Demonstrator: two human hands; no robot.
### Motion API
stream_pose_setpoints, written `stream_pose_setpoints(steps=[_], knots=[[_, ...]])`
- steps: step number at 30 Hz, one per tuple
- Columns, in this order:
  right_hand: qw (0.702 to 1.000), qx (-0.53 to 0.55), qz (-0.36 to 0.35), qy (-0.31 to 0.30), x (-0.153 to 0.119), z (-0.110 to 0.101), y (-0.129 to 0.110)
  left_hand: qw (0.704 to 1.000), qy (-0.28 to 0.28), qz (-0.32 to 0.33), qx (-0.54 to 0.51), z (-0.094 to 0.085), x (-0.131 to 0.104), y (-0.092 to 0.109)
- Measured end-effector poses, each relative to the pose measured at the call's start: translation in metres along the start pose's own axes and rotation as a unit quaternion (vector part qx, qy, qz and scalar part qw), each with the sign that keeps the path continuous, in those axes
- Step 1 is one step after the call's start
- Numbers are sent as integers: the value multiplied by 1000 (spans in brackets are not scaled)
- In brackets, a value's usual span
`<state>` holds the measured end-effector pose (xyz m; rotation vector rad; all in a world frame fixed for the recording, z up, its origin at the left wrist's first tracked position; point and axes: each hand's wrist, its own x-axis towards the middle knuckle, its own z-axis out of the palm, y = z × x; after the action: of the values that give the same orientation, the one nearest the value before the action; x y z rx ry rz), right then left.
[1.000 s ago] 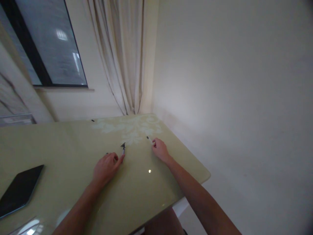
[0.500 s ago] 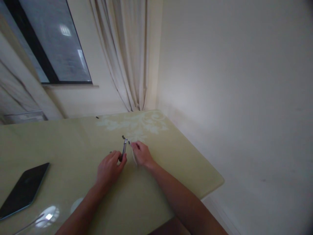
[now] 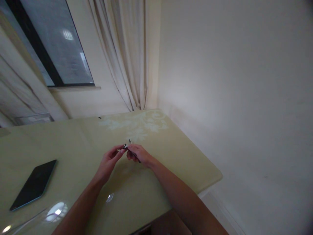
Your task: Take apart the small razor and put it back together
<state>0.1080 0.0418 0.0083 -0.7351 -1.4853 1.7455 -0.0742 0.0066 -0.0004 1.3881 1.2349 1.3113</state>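
Both of my hands meet above the middle of the table. My left hand (image 3: 111, 160) is closed in a pinch, thumb and fingertips on a small dark piece (image 3: 124, 146) with a pale spot, too small to make out fully. Touching that piece from the right, my right hand (image 3: 138, 154) is closed round a slim pen (image 3: 139, 161), whose dark end shows below the fingers. A thin pale stick with a dark tip (image 3: 130, 141) juts out above the same hand. My fingers hide most of what I hold.
A dark tablet (image 3: 34, 185) lies on the glossy pale-green table (image 3: 190, 169) at the left. Near the far edge lies a small black bit (image 3: 99, 117). A white wall (image 3: 232, 98) borders the right side; curtains (image 3: 132, 58) hang behind. A brown surface (image 3: 166, 225) shows below the front edge.
The pen, upright in my left hand before, is now in my right hand. My left hand has shifted to a fingertip pinch on the small dark piece, and both hands are closer together.
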Motion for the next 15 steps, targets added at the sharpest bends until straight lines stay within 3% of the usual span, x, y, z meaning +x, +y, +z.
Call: stream_pose_setpoints(steps=[5, 11, 15], knots=[[998, -42, 11, -39, -3, -1, -2, 996, -24, -39, -72, -2, 1, -14], [992, 34, -3, -118, -9, 1, -6, 977, -71, -46, -194, -2, -2, -11], [993, 63, 16, -100, -8, 7, -6, 977, -31, -42, -205, -6, -1, -13]])
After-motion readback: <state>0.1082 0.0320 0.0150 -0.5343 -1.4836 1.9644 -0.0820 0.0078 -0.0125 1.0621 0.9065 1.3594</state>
